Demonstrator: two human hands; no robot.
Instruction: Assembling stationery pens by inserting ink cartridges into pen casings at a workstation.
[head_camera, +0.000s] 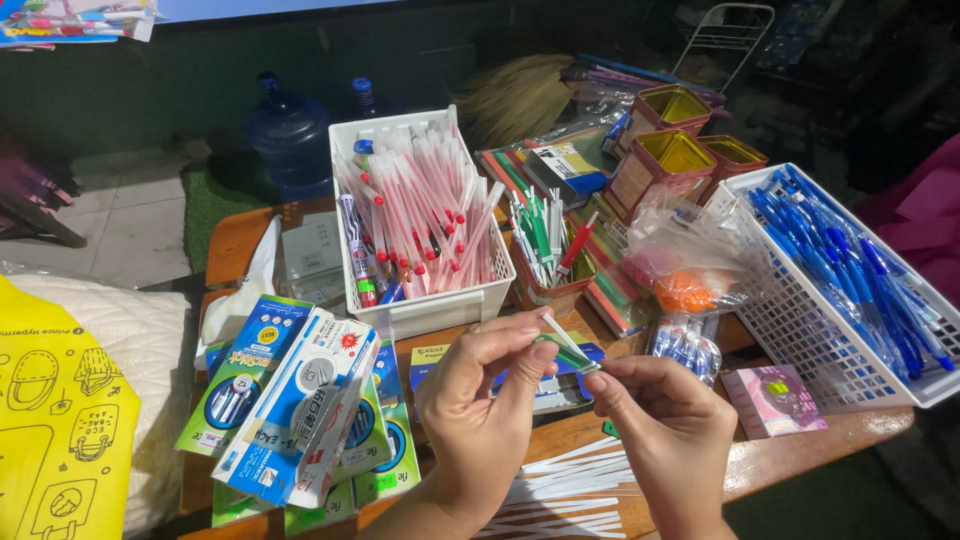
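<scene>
Left hand (480, 400) and right hand (665, 430) each pinch the thin green-and-white pen (566, 346) between thumb and fingertips; such a light grip could let it slip onto the white strips (570, 490)

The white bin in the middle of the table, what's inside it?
The white bin holds a dense lean of red-capped pens in clear sleeves, plus a few markers at its left end. The bin's floor and anything lower down are covered.
</scene>
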